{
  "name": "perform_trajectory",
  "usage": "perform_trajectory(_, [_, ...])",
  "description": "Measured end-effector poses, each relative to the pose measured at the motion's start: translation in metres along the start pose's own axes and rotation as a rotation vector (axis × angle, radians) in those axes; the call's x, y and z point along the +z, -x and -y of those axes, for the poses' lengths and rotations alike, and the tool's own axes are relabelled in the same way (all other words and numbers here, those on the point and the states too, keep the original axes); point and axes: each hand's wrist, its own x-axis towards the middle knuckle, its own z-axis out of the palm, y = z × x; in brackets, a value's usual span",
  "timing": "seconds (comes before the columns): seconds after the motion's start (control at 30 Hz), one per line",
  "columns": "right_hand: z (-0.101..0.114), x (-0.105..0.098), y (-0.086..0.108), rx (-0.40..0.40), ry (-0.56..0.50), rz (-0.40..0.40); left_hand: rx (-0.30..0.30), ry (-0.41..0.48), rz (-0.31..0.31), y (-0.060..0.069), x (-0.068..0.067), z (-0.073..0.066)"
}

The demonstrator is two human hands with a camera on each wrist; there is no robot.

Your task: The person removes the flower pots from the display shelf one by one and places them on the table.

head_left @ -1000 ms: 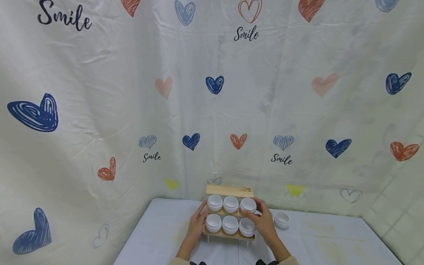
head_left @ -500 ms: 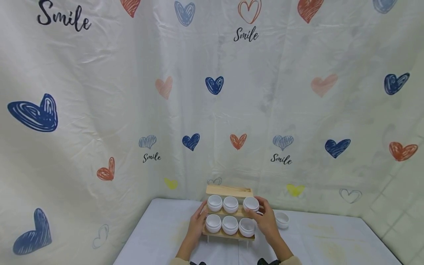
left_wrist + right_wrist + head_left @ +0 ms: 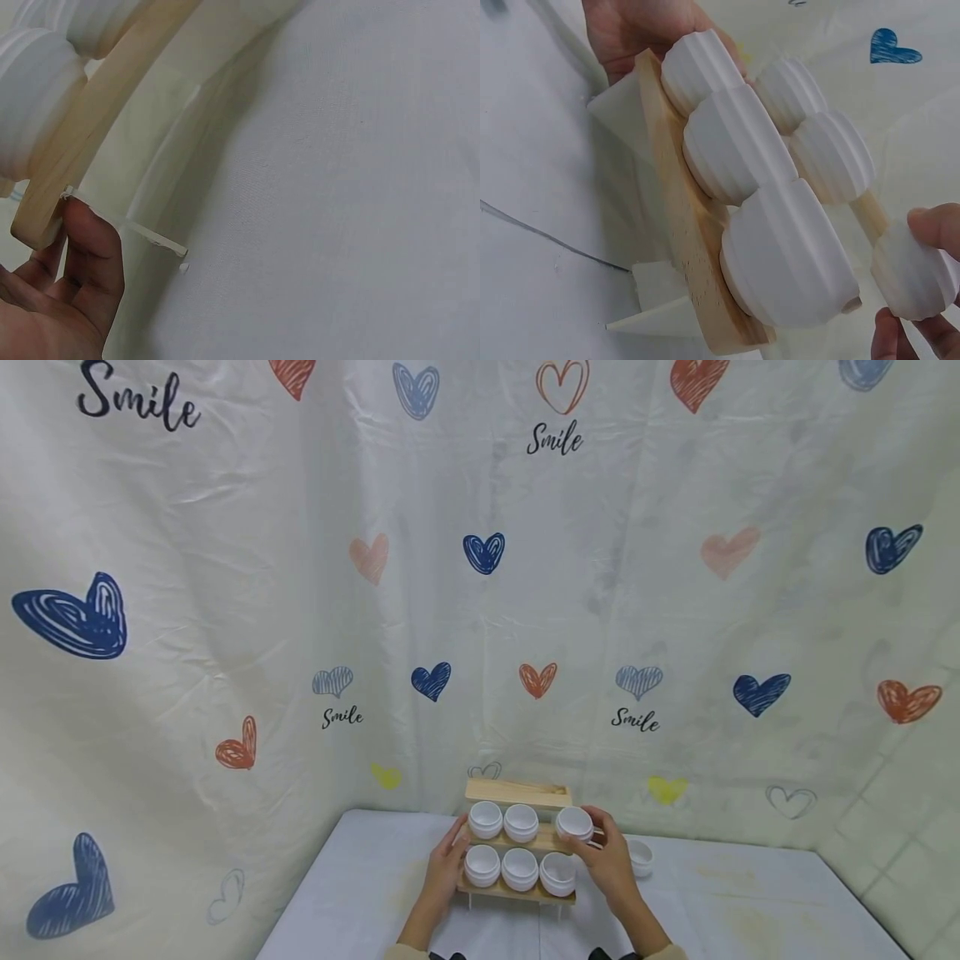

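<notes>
In the head view a tiered wooden rack (image 3: 523,893) with pale legs carries white ribbed cups. Three cups sit along its lower tier, among them the lower right cup (image 3: 557,873). On the upper tier stand a left cup (image 3: 485,821) and a middle cup (image 3: 521,823). My left hand (image 3: 442,864) pinches the rack's left end; the left wrist view shows its fingers at the wooden board's corner (image 3: 41,217). My right hand (image 3: 609,864) holds another white cup (image 3: 915,274) between thumb and fingers, at the upper tier's right end. Whether that cup touches the board is unclear.
Another white cup (image 3: 641,857) stands on the table right of the rack, partly behind my right hand. White cloth covers the table (image 3: 735,902). A curtain (image 3: 555,610) printed with hearts hangs behind and to the left.
My right hand has shifted the upper right cup rightward, widening its gap from the middle cup. The left hand and the rack hold their places.
</notes>
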Motion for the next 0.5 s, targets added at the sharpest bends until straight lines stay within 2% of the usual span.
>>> perform_trajectory(0.17, [0.001,-0.005,0.001,0.013,0.001,-0.006,-0.003,0.0,-0.003,-0.004,0.0,0.002])
perform_trajectory(0.2, [0.001,-0.007,0.002,0.016,0.003,-0.007,-0.005,0.0,-0.002,-0.007,0.0,0.007])
perform_trajectory(0.5, [-0.001,-0.017,0.005,0.027,0.019,0.024,-0.002,0.0,0.0,-0.009,0.0,0.011])
